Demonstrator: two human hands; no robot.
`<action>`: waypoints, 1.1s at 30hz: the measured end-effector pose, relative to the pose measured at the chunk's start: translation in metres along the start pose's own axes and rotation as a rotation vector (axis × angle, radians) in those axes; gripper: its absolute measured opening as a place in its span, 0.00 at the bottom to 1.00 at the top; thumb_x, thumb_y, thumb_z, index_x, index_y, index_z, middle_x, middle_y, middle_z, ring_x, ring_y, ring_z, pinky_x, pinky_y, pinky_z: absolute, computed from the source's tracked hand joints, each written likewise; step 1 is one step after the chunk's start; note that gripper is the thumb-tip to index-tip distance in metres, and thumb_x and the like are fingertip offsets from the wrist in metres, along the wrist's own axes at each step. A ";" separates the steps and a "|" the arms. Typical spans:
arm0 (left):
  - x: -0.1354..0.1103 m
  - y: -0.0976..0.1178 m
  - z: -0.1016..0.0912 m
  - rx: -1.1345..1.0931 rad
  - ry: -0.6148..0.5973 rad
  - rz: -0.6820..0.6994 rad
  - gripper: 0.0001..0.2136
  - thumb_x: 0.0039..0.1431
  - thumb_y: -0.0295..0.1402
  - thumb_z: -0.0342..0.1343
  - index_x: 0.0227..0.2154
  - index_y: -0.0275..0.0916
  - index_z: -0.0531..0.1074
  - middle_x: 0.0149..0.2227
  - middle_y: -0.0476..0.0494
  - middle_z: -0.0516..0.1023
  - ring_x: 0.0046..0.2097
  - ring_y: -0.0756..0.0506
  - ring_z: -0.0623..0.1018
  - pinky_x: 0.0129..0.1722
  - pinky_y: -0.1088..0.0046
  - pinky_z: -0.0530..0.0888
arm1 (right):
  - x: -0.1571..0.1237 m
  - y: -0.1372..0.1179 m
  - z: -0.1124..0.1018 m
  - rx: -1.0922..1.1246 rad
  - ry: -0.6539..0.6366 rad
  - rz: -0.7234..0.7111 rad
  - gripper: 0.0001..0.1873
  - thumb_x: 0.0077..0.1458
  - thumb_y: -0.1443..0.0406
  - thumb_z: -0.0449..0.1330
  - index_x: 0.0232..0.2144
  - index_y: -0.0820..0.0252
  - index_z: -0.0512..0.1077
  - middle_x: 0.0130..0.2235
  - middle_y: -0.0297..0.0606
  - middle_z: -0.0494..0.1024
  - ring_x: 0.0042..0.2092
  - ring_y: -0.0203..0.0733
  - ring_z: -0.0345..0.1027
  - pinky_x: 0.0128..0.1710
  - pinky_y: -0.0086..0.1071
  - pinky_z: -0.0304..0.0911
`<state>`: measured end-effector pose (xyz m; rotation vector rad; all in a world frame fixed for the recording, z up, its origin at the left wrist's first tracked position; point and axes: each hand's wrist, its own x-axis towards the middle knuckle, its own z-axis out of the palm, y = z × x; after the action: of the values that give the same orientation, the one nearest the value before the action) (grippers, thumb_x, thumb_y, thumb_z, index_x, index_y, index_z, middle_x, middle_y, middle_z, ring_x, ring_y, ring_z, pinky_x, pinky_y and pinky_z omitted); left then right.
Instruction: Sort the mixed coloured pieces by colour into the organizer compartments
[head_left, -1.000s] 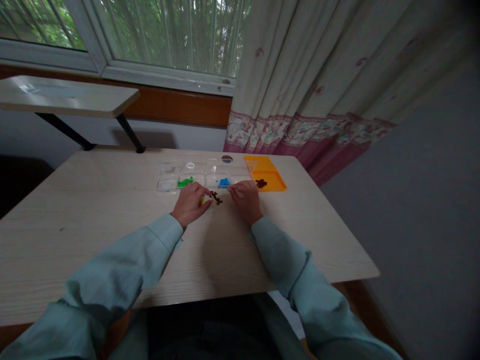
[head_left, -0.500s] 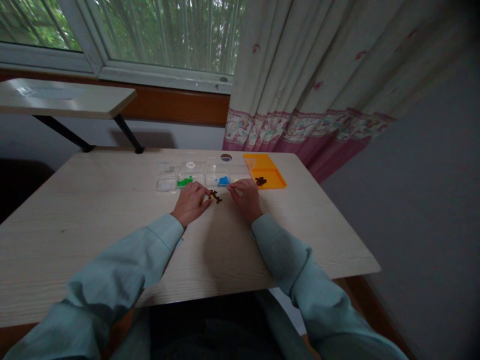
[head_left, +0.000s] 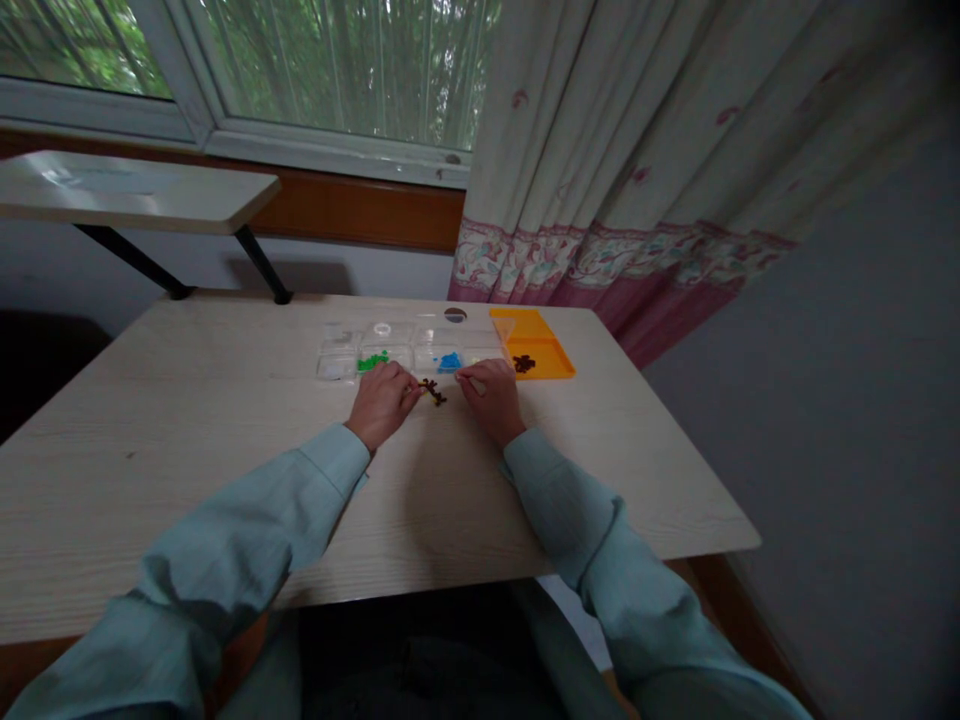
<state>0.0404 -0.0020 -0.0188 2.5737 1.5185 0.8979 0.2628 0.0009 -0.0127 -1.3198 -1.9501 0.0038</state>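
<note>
Left hand [head_left: 385, 404] pinched closer together, less yellow showing on the brown-and-yellow piece [head_left: 433, 391]

- Brown-and-yellow piece [head_left: 434, 392]: one end hidden by the left hand [head_left: 382, 402].
- Right hand [head_left: 491, 398]: anything between its fingertips too small to tell.
- Clear tray [head_left: 337, 350]: near edge partly behind both hands.
- Shelf [head_left: 135, 195] and tabletop [head_left: 187, 430]: cut off at left.

In front of you, a pale wood-grain desk [head_left: 225, 420] carries a raised shelf [head_left: 142, 190] on slanted black legs [head_left: 261, 263] at its far left. Past it, your white-framed window [head_left: 345, 75] shows green foliage above a brown sill band [head_left: 367, 215]. Dim daylight reaches the cream floral curtain [head_left: 555, 150] and shadowed gray wall [head_left: 810, 400] on your right.
</note>
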 end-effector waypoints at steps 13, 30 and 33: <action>0.004 0.001 0.005 -0.470 0.133 -0.048 0.12 0.63 0.38 0.53 0.26 0.39 0.71 0.29 0.47 0.69 0.36 0.47 0.70 0.38 0.68 0.68 | -0.009 -0.037 0.011 0.076 -0.010 -0.174 0.09 0.60 0.58 0.60 0.38 0.52 0.79 0.35 0.36 0.80 0.41 0.42 0.69 0.47 0.38 0.59; 0.003 0.006 0.002 -0.394 0.082 0.055 0.16 0.67 0.40 0.47 0.28 0.39 0.74 0.29 0.45 0.71 0.36 0.46 0.70 0.39 0.66 0.68 | -0.010 -0.036 0.003 -0.066 -0.047 -0.289 0.08 0.62 0.61 0.58 0.36 0.52 0.78 0.36 0.35 0.80 0.45 0.42 0.66 0.52 0.39 0.53; 0.002 0.007 -0.001 -0.374 0.108 0.028 0.16 0.67 0.38 0.47 0.29 0.40 0.75 0.30 0.44 0.71 0.37 0.45 0.71 0.41 0.65 0.68 | -0.005 -0.026 -0.001 -0.075 -0.035 -0.237 0.09 0.61 0.60 0.58 0.35 0.53 0.78 0.36 0.35 0.80 0.44 0.42 0.66 0.51 0.39 0.53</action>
<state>0.0460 -0.0041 -0.0150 2.3150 1.1976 1.2090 0.2435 -0.0155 -0.0044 -1.1348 -2.1439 -0.1642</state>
